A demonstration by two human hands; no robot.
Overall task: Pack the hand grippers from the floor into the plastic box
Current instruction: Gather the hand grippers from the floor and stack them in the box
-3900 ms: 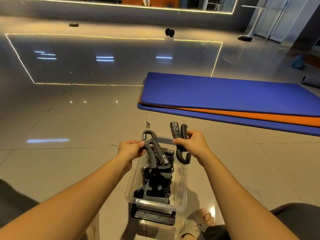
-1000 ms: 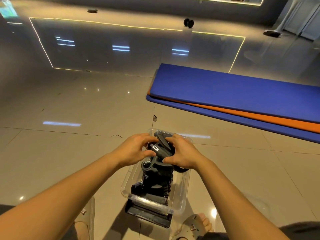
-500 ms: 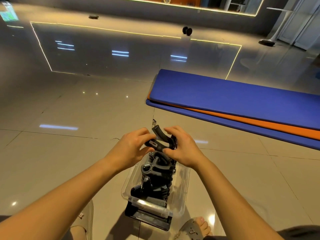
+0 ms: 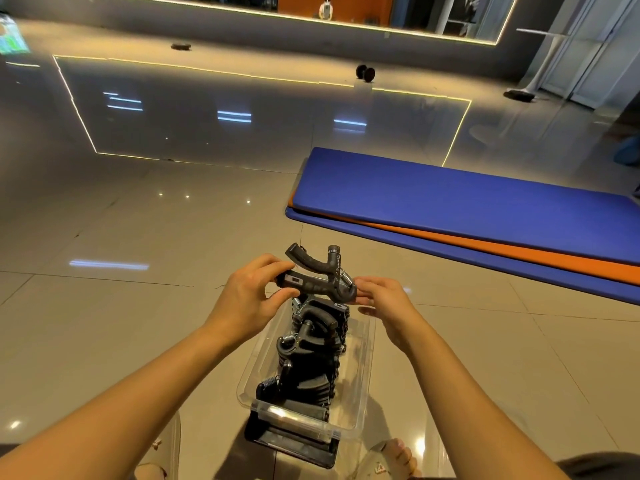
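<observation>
The left hand (image 4: 247,299) pinches a hand gripper (image 4: 317,277) by one handle, just above the plastic box (image 4: 367,358) - the right hand (image 4: 386,297), fingers straight, steadies its spring end. Set on the heaped pile (image 4: 311,344), it may slide off.

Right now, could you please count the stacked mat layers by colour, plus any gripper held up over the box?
Blue layers: 2 (top, bottom)
Orange layer: 1
Held gripper: 1
Total: 4
</observation>
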